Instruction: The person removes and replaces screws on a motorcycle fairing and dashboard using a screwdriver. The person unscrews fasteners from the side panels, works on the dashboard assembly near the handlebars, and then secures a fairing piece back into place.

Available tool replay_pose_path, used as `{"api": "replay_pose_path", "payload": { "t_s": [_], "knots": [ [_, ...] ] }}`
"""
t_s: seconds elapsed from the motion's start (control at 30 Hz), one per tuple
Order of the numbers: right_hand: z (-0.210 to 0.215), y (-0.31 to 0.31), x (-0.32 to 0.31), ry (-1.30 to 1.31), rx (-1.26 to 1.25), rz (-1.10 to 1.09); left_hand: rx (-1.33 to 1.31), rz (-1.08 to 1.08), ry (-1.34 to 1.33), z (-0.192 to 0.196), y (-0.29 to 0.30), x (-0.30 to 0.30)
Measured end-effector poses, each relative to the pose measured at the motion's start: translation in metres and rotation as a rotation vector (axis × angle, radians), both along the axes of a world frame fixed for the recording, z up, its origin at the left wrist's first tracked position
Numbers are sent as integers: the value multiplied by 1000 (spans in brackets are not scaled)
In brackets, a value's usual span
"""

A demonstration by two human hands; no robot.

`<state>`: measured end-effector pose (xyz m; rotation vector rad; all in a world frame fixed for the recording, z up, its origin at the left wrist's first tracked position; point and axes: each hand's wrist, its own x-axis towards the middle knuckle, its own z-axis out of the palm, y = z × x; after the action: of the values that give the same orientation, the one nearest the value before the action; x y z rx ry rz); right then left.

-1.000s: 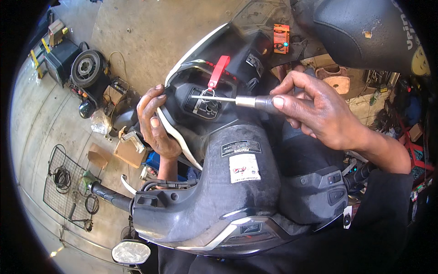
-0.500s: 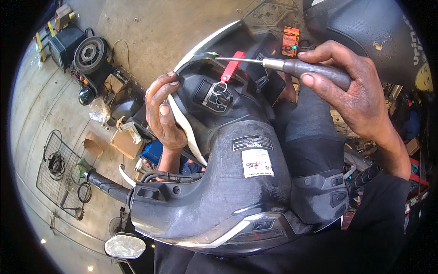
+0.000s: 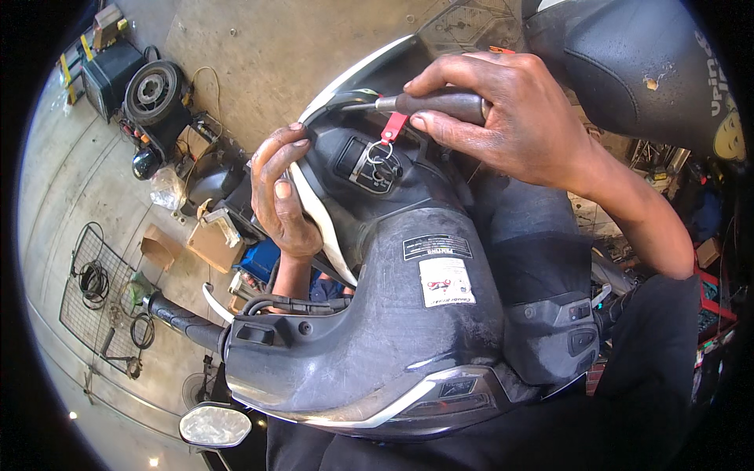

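My right hand point(image 3: 510, 106) grips a screwdriver point(image 3: 444, 104) by its dark handle. Its thin shaft points left, and the tip lies along the upper inner edge of the scooter's front fairing point(image 3: 314, 200), near the panel seam. My left hand point(image 3: 287, 188) is curled around the white-edged left side of that fairing, fingertips at its top edge and the palm partly behind it. Between the two hands, a key ring point(image 3: 380, 153) with a red strap point(image 3: 394, 127) hangs at the ignition switch point(image 3: 375, 174). Part of the strap lies behind the screwdriver and my right fingers.
Nearest me is the scooter's handlebar cover point(image 3: 424, 314), with a left grip point(image 3: 184, 320) and a mirror point(image 3: 214, 425). The black seat point(image 3: 620, 63) is at upper right. Across the floor at left are a wheel point(image 3: 153, 93), a cardboard box point(image 3: 216, 245) and a wire rack point(image 3: 102, 294).
My right hand has moved left with the screwdriver, bringing its tip from over the red strap to the fairing's edge. My left hand has stayed in place.
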<state>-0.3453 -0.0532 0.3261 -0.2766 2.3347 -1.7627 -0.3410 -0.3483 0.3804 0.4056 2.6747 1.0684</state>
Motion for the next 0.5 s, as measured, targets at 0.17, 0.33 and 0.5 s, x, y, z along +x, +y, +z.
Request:
{"api": "replay_pose_path", "payload": {
  "t_s": [0.17, 0.33, 0.5],
  "knots": [
    [-7, -9, -6, -39, -65, 26, -8, 1, 5, 0, -1, 0],
    [-9, -10, -8, 30, -24, -11, -9, -8, 5, 0, 0, 0],
    [-9, -11, -12, 98, 38, 5, -7, -6, -8, 1, 0, 0]
  ]
}}
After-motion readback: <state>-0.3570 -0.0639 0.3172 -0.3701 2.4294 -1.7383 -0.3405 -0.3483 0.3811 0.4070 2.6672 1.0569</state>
